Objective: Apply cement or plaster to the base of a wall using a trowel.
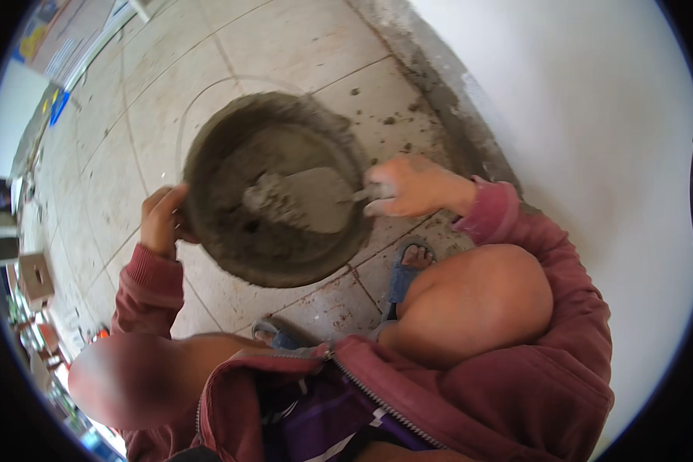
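A round mortar-caked basin [219, 258] holds wet grey mortar [246, 154]. My left hand [162, 215] is closed on the basin's left rim. My right hand [410, 185] is closed round the handle of a trowel [323, 200] at the basin's right side. The trowel's flat blade, coated grey, lies inside the basin, with a lumpy heap of mortar [273, 200] at its left end.
The tiled floor [131, 77] carries scattered grey crumbs. A white wall [585, 115] rises along the right. My sandalled feet [412, 262] and bent knees are below the basin. A cardboard box [35, 279] and assorted clutter stand at the far left.
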Motion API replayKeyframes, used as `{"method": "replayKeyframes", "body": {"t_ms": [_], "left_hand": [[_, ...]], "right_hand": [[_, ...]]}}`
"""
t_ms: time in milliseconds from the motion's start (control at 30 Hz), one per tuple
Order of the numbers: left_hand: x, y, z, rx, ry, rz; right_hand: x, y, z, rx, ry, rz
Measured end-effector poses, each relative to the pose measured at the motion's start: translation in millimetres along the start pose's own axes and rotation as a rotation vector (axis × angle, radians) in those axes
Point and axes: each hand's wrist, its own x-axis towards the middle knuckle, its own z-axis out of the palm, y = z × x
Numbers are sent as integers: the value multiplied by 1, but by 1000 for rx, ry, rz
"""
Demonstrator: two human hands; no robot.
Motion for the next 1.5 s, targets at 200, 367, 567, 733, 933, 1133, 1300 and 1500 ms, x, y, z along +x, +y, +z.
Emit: {"method": "replayKeyframes", "body": {"t_ms": [200, 367, 567, 733, 933, 1133, 1300, 1500], "left_hand": [[40, -66, -54, 5, 164, -192], [32, -60, -47, 50, 115, -169], [36, -58, -53, 20, 40, -208], [35, -53, -44, -7, 36, -63], [-2, 2, 8, -65, -93, -28], [-20, 24, 40, -98, -169, 31], [-25, 25, 46, -88, -252, 25], [-20, 21, 36, 0, -170, 51]], "right_hand": [[6, 5, -11, 628, -231, -21], [-15, 148, -8, 1359, 213, 291], [-104, 100, 40, 1339, 308, 754], [-71, 65, -6, 345, 396, 217], [4, -7, -36, -668, 588, -231], [42, -32, 5, -792, 427, -396], [28, -31, -1, -509, 279, -375], [1, -12, -3, -195, 31, 115]]}}
